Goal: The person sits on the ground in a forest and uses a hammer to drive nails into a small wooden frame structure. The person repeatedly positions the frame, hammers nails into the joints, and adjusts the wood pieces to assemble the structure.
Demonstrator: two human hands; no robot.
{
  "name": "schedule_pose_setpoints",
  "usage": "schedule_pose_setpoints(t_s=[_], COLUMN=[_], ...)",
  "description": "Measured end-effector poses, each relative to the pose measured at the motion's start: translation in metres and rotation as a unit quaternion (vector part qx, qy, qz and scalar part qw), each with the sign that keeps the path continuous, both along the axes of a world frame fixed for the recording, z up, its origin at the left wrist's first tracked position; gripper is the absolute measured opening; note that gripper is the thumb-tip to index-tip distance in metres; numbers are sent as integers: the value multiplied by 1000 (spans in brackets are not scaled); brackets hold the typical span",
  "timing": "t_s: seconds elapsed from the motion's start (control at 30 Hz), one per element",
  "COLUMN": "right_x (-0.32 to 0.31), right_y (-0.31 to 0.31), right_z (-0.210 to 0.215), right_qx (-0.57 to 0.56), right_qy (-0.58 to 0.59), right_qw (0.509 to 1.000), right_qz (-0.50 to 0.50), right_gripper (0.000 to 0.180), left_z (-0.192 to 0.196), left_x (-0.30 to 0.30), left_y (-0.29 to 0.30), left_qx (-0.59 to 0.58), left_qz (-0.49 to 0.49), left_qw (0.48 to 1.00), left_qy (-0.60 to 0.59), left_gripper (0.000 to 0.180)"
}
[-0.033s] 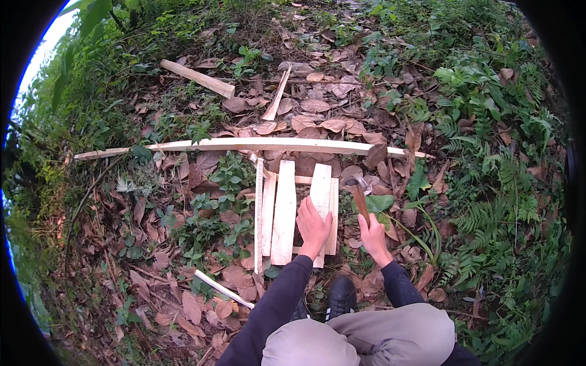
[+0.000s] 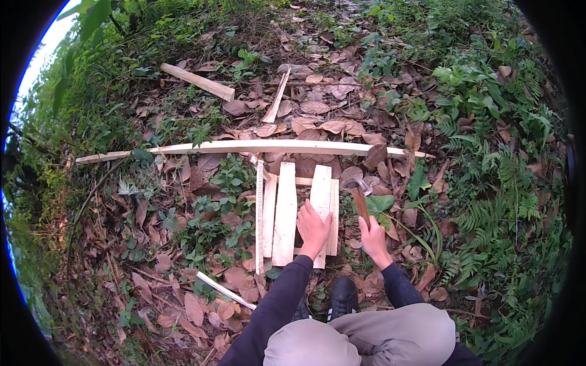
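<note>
Two hands noted. Our left hand [image 2: 314, 232] rests on a slat [image 2: 321, 182] laid over a crosspiece [image 2: 301, 181]; whether it clasps, we cannot tell. Our right hand [image 2: 375, 241] grips a hammer [image 2: 361, 204] right of the slat. One long pole [image 2: 262, 146] lies beyond.

The head view comes from the left of two fisheye cameras worn side by side on the person's head. It looks steeply down and a little forward, over the knees [image 2: 406, 332], onto the ground [image 2: 194, 309]. The slats [image 2: 284, 213] sit close, near mid-view; brush [image 2: 464, 36] fills the ground's far edge. Straight edges bend toward the dark round rim.
</note>
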State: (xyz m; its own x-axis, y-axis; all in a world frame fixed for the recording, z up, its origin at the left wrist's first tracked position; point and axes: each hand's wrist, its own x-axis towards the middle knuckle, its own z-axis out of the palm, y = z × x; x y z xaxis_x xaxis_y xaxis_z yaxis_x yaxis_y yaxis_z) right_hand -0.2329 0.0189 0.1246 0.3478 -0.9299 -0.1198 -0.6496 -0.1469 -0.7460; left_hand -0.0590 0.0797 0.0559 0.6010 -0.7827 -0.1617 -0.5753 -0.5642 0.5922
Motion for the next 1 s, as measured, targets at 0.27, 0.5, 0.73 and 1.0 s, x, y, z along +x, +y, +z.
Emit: schedule_pose_setpoints(t_s=[0.27, 0.5, 0.73, 1.0], right_x=[9, 9, 11, -26], right_y=[26, 27, 37, 46], right_z=[-21, -18, -37, -24], right_qx=[33, 82, 62, 51], right_qy=[-39, -38, -37, -67], right_qw=[998, 994, 996, 994], right_qz=[-42, -67, -56, -75], right_gripper=[35, 34, 34, 30], left_z=[6, -7, -2, 2], left_x=[10, 25, 20, 23], left_y=[-13, -11, -9, -71], left_qx=[84, 98, 79, -96], left_qz=[34, -13, -13, -93], left_qw=[994, 992, 996, 990], left_qy=[57, 81, 39, -35], left_gripper=[80, 70, 65, 31])
